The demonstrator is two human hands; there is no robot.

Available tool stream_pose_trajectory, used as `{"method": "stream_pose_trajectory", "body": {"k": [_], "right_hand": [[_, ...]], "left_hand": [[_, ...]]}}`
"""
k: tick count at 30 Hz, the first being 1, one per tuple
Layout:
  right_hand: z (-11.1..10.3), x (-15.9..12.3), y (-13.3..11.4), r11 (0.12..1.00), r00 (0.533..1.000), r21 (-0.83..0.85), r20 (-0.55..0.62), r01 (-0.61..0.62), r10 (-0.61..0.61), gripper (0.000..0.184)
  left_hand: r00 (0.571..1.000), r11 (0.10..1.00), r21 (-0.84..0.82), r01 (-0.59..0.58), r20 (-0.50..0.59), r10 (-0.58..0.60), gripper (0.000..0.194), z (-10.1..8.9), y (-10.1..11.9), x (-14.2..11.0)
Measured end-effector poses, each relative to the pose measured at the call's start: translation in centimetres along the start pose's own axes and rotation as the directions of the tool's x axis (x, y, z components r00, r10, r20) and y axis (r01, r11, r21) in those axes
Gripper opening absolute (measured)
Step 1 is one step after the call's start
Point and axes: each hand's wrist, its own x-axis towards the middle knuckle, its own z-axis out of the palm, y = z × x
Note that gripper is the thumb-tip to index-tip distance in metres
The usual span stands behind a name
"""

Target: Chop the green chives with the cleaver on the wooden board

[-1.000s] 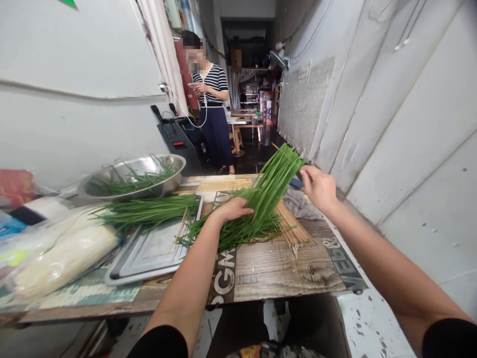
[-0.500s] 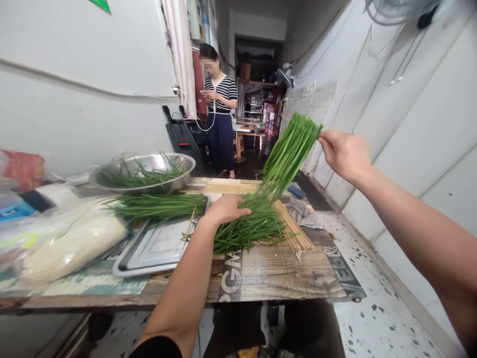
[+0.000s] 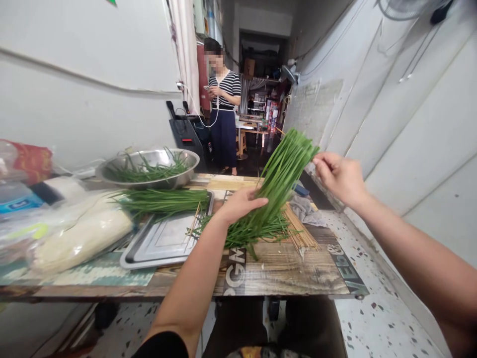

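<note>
Wood-look boards with pale printed letters cover 1 table [image 3: 290,273] in a narrow, white-walled room. Above it, the right hand [image 3: 341,179] has its thumb and fingers closed in a pinch at the top right corner of 1 raised bunch of green stalks [image 3: 288,164], which slants down to the left over the table. The left hand [image 3: 242,204] rests against the lower left side of that bunch, thumb parted from the fingers; the other fingertips are hidden, so whether they grip is impossible to say. 1 stick tip [image 3: 279,131] pokes out left of the bunch's top, the rest covered.

Under the bunch lies 1 loose pile of stalks [image 3: 274,228]; just right of it are thin sticks [image 3: 303,233], overlapping too much to count, and 1 grey cloth [image 3: 305,211]. To the left is 1 metal tray [image 3: 160,246] with 1 more bunch [image 3: 164,201] across its far end. Beyond stands 1 metal bowl [image 3: 167,182] holding loose greens [image 3: 149,171], its bottom unseen. 1 plastic bag [image 3: 82,238] with pale contents lies near left; 1 bottle [image 3: 20,201] is cut off by the left edge. Far off, 1 person [image 3: 225,89] holds a small device, too small to make out.
</note>
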Motion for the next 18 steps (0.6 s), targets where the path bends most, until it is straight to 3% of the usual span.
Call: {"method": "stream_pose_trajectory", "body": {"k": [3, 6, 8, 10, 12, 14, 16, 18], "right_hand": [[2.7, -5.5, 0.5, 0.97, 0.969, 0.149, 0.187, -0.189, 0.16, 0.033], [6.5, -11.8, 1.5, 0.956, 0.911, 0.074, 0.333, -0.283, 0.244, 0.029], [8.5, -15.0, 2.1, 0.956, 0.874, -0.018, 0.399, -0.294, 0.277, 0.027], [9.8, -17.0, 2.6, 0.948, 0.843, -0.096, 0.437, -0.302, 0.313, 0.028], [10.2, -17.9, 3.0, 0.942, 0.83, -0.122, 0.448, -0.312, 0.333, 0.029], [10.2, -18.2, 3.2, 0.941, 0.832, -0.111, 0.443, -0.32, 0.335, 0.029], [10.2, -18.2, 3.3, 0.939, 0.836, -0.098, 0.432, -0.33, 0.339, 0.028], [10.2, -18.3, 3.3, 0.937, 0.841, -0.081, 0.419, -0.34, 0.341, 0.027]], "left_hand": [[0.991, 0.944, 0.301, 0.132, -0.024, -0.131, 0.051, -1.3, -0.4, -2.7], [0.939, 0.636, 0.713, 0.295, -0.095, -0.329, 0.049, -2.3, -1.1, -4.1], [0.877, 0.429, 0.845, 0.32, -0.093, -0.471, 0.048, -2.3, -1.3, -4.0], [0.864, 0.335, 0.896, 0.292, -0.097, -0.493, 0.042, -1.8, -1.2, -3.1], [0.922, 0.351, 0.91, 0.219, -0.076, -0.379, 0.032, -0.8, -1.2, -1.3], [0.973, 0.437, 0.893, 0.106, -0.004, -0.229, 0.027, 0.4, -2.0, 1.2], [0.988, 0.511, 0.859, 0.034, 0.048, -0.145, 0.026, 1.6, -3.5, 3.9], [0.991, 0.503, 0.863, 0.055, 0.016, -0.136, 0.024, 2.6, -5.4, 6.4]]}}
